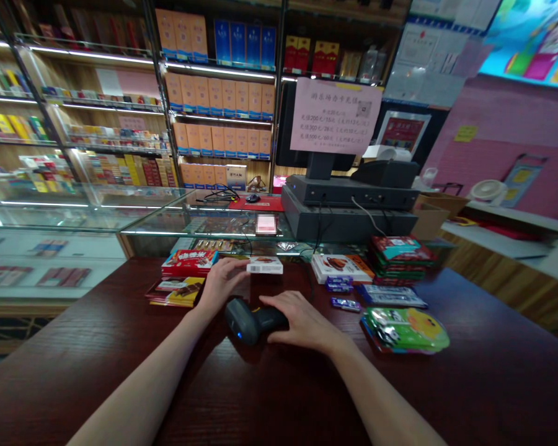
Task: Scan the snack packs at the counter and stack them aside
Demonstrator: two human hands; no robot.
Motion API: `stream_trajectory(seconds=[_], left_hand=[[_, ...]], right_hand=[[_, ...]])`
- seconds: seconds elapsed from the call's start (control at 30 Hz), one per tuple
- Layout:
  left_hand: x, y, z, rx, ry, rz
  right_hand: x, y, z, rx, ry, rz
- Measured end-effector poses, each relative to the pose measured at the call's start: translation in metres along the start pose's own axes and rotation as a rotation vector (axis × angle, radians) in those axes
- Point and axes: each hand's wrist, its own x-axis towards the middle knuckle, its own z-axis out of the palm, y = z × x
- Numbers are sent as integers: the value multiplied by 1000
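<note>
My right hand [302,319] is around the handle of a dark barcode scanner [242,322], thumb on the near side and fingers on the far side. The scanner's head points left, low over the brown tabletop, and a small blue light glows on it. Farther off, my left hand [224,280] has its fingertips at the left end of a small white box [266,266] with a barcode on its near side. The fingers look closed on that end, though the exact contact is partly hidden. Left of this hand lie a red snack box [186,262] and yellow chocolate packs [177,292].
On the right lie a white-and-orange box [339,269], small purple packs [346,304], a blue pack [393,296], a green pouch [407,329] and stacked red-green packs [400,255]. Behind stand a glass counter [167,217], a cash register [348,207] and stocked shelves [221,93].
</note>
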Motion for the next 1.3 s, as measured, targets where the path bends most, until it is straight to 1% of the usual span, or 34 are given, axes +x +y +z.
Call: stream_trajectory(seconds=[0.17, 0.3, 0.43, 0.57, 0.67, 0.77, 0.83, 0.93, 1.0, 1.17, 1.3], left_hand=[[-1, -1, 1, -46, -26, -53], [-2, -1, 2, -54, -28, -70], [-2, 0, 2, -71, -26, -61], [-3, 1, 2, -67, -13, -56], [-2, 3, 2, 19, 46, 7], [-2, 7, 1, 206, 165, 93], [-2, 11, -1, 323, 203, 144], [-2, 18, -4, 426, 220, 193], [-2, 21, -5, 461, 229, 197], [-3, 23, -5, 479, 227, 176], [-3, 21, -4, 471, 230, 190]], right_hand=[[6, 1, 10, -79, -5, -60], [6, 1, 12, -104, -26, -68], [1, 1, 5, -89, -21, -70], [-5, 3, -8, -66, -1, -47], [-10, 8, -18, -65, 22, -20], [-13, 14, -26, -63, 40, 8], [-14, 16, -31, -53, 50, 32], [-16, 17, -37, -39, 57, 66], [-16, 16, -39, -38, 62, 83], [-17, 14, -41, -59, 67, 104], [-16, 16, -39, -63, 85, 110]])
